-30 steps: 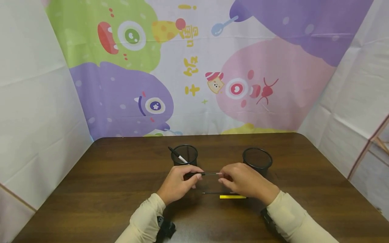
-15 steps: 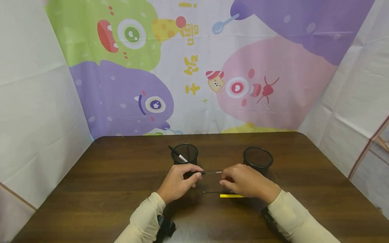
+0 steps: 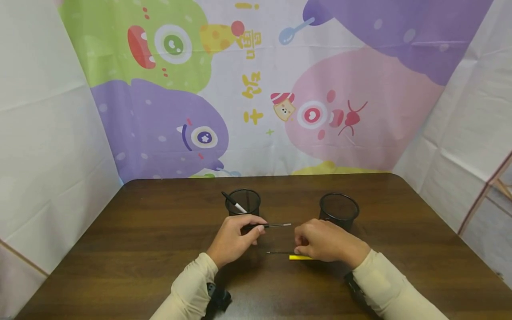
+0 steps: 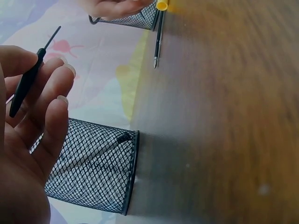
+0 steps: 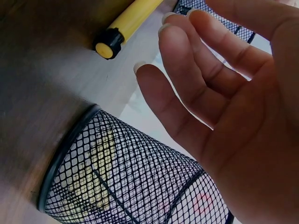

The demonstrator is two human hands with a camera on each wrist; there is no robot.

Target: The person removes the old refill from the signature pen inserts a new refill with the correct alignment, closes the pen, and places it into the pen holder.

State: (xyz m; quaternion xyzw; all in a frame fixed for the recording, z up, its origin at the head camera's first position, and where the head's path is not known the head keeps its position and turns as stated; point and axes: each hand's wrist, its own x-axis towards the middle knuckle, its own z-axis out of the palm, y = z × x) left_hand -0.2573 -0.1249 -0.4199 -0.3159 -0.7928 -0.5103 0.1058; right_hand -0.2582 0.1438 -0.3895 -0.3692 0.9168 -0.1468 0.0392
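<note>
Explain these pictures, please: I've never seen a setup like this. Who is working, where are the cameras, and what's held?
There is no machine here: a person works with two bare hands. The wide picture comes from a camera worn on the head; the two close ones come from wrist cameras, each watching its own hand. The left hand holds a slim black tool with a thin shaft. The right hand holds nothing visible, its fingers loosely bent. On the dark brown wood-grained table lie a thin black rod with a metal tip and a yellow tube with a black collar, close together. Farther back stand a round black mesh cup with a black-and-white marker in it and, to its right, a second mesh cup.
</note>
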